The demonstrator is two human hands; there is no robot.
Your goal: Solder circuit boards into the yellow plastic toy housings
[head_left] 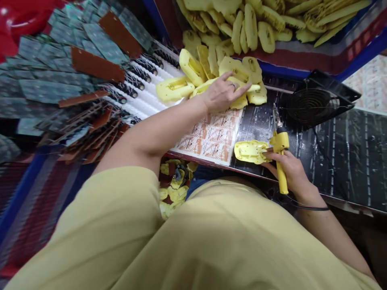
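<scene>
My left hand (224,93) reaches over a heap of yellow plastic shells (238,71) on the bench, touching them. Its visible fingers are spread, with a ring on one; the thumb is hidden. At the front edge my right hand (290,169) is closed around the yellow handle of a soldering gun (280,141), whose metal tip points away from me. Beside that hand's fingertips is a single yellow shell (250,152), hollow side up, touched by them. Whether they also grip this shell, I cannot tell.
A black fan (311,102) stands to the right on the black bench top (347,157). Behind is a blue-rimmed crate (305,74) of yellow shells. Stacked circuit boards (48,86) with white strips (151,90) fill the left. Yellow scraps (175,191) lie below the bench edge.
</scene>
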